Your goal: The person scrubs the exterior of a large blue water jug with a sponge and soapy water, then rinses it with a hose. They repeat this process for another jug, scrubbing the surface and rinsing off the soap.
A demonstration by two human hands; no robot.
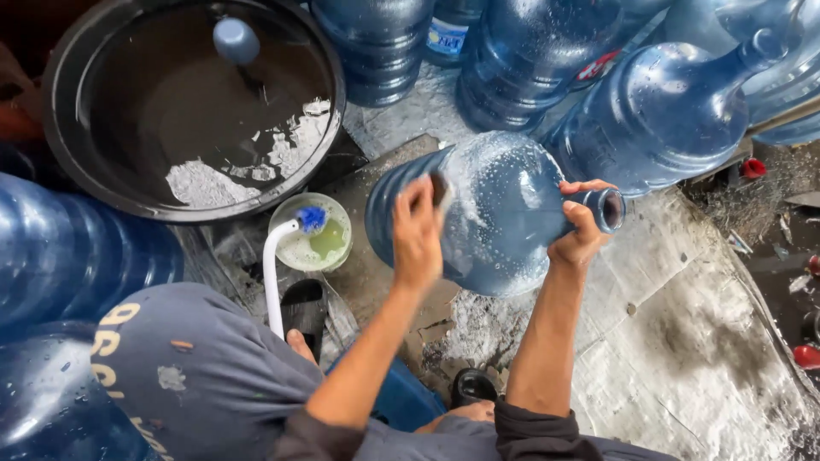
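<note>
The left hand (417, 232) is pressing a small scrubbing pad (442, 189) under closed fingers against the water jug (504, 213), which is lying sideways on the wet floor (683, 341). The right hand (581, 229) is wrapping its fingers round the neck. Suds are covering the shoulder beyond the left fingers; the ribbed body behind them looks unlathered. Nearby, a green bowl (329, 243) is holding yellowish liquid and a brush (282, 256); the black basin (192, 107) is holding foamy water.

Black basin (60, 145), small green bowl (329, 248), upright jugs (662, 115).
</note>
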